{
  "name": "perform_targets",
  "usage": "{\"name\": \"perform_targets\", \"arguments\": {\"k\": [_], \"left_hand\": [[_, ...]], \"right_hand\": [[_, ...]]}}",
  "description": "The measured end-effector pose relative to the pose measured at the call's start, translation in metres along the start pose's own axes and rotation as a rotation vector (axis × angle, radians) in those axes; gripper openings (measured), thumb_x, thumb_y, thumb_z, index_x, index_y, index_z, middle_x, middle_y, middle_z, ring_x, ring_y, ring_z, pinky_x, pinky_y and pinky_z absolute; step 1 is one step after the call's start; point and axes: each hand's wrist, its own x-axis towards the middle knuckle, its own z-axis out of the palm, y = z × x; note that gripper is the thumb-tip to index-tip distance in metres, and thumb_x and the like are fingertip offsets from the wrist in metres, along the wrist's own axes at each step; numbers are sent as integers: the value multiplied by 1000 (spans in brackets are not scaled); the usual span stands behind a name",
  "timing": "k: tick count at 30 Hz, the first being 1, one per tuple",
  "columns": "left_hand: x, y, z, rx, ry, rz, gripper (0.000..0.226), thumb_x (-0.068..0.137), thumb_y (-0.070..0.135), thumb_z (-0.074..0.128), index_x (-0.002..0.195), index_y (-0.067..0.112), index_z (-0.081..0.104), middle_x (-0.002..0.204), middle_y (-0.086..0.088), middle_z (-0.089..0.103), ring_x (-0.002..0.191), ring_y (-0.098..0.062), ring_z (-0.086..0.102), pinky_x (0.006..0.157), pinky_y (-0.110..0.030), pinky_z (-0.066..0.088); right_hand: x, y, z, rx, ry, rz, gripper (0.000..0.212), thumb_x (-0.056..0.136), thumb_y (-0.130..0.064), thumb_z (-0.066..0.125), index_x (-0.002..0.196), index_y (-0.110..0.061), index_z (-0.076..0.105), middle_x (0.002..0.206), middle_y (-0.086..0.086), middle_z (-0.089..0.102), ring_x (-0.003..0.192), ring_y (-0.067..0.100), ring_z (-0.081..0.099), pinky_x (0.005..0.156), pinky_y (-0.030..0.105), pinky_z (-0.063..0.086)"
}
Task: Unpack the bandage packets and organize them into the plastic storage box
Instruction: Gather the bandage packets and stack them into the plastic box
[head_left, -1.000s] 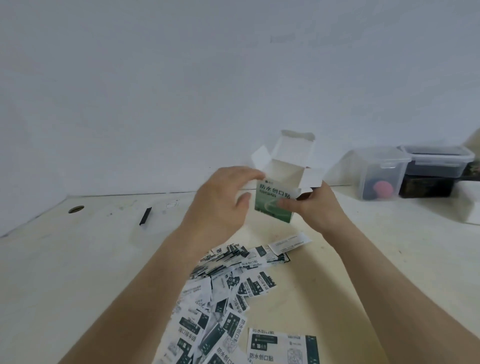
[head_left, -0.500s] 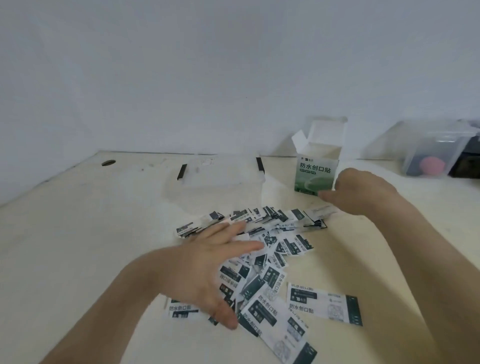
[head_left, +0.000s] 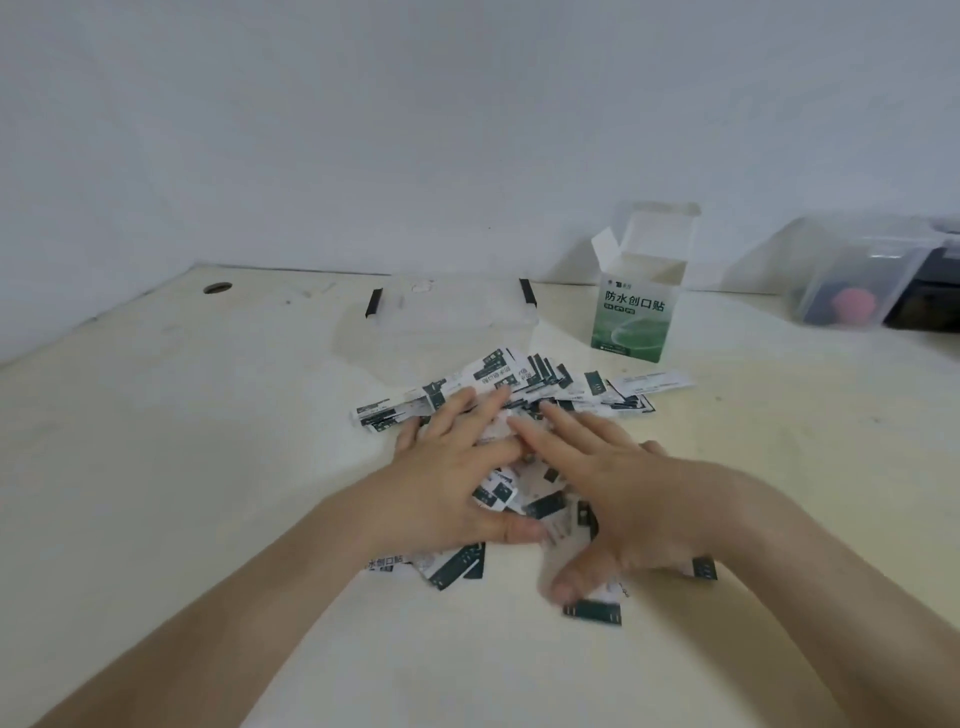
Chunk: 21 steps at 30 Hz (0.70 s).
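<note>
— Wall (head_left: 467, 130) and surface (head_left: 182, 467) first?
— Pale, plain wall across the upper half. It meets the cream surface along a straight back edge.
— Where are the bandage packets (head_left: 498, 374)?
— Loose on the surface in a scattered, overlapping heap at the middle of the view. They are white with dark green ends.
— And the hands?
— Both lie palm-down on the heap, fingers straight and spread, gripping nothing. The left hand (head_left: 457, 483) covers the heap's left middle, thumb pointing right along the near side. The right hand (head_left: 623, 488) lies just beside it. Their fingertips almost meet, and the right thumb presses packets at the near edge.
— The plastic storage box (head_left: 441, 317)?
— Just behind the heap, toward the back of the surface. It is so see-through that its outline is faint. Black clips mark its ends, one at the left (head_left: 373, 303) and one at the right (head_left: 527, 290).
— Anything smaller?
— Far right, by the wall, a clear container (head_left: 852, 260) holds a blurred pink object (head_left: 852, 304). A dark box (head_left: 930, 296) stands against it at the frame edge. An open green-and-white carton (head_left: 631, 322) stands upright to the right of the storage box, flaps raised. A white leaflet (head_left: 652, 382) lies just in front of the carton, at the heap's far right corner. A small round hole (head_left: 217, 287) shows at the back left of the surface.
</note>
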Motion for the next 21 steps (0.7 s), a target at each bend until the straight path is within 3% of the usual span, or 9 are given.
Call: {"name": "perform_targets", "arguments": {"k": [4,8,11,13,14,16,18,20,21], "left_hand": [[9,11,3,-24,2,-31,89,63,90,29,142,63,0,154,21,-33,142,-11,-32,115,-61,-7],[6,31,-19,-189,30,58,69,73,82,29,138,68,13,160,21,-14,147,-10,-14,117,-58,1],[5,17,-53,-534,340,52,47,88,62,41,132,48,50,152,14,35,139,-7,31,111,-31,26],[15,-13,-66,-459,735,-51,26,95,40,55,118,29,64,130,9,56,120,-5,48,103,-19,32],[22,-30,-71,-396,885,-148,26,94,34,57,116,25,65,127,4,59,119,-12,50,105,-24,33],[31,-55,-69,-436,885,-329,38,93,34,50,127,20,60,131,-4,57,126,-21,48,111,-34,31],[35,-64,-59,-613,734,-420,42,99,32,46,139,20,51,142,-1,51,132,-18,45,110,-30,30],[33,-63,-53,-649,734,-424,34,99,30,47,132,27,58,137,0,58,127,-17,52,104,-27,35],[32,-63,-52,-637,775,-434,24,98,31,49,116,36,65,123,0,67,116,-19,60,99,-28,40]], "right_hand": [[4,27,-15,23,70,56,117,68,-61,74,143,-57,-15,158,-19,-23,147,16,-19,117,59,9],[-3,43,-28,95,149,39,97,77,-54,71,148,-52,5,160,-18,7,146,15,7,116,42,19],[2,49,-42,303,320,-25,67,82,-49,65,142,-44,35,143,-13,45,127,8,43,101,26,37],[16,49,-48,438,506,-51,51,87,-43,64,135,-39,47,131,-9,55,117,8,53,99,29,44],[27,46,-52,543,595,-58,46,89,-38,64,133,-37,50,130,-7,56,116,8,54,100,31,45],[45,35,-53,730,669,-49,46,93,-31,62,137,-34,48,135,-5,54,120,9,52,103,32,42],[66,26,-53,755,641,-28,55,95,-30,58,146,-33,37,145,-4,45,129,13,45,101,29,36],[83,21,-53,706,593,2,61,97,-31,55,151,-29,28,151,-1,39,134,15,41,100,28,32],[88,20,-54,673,594,22,62,97,-31,55,152,-26,27,150,1,41,134,17,42,100,29,33]]}}
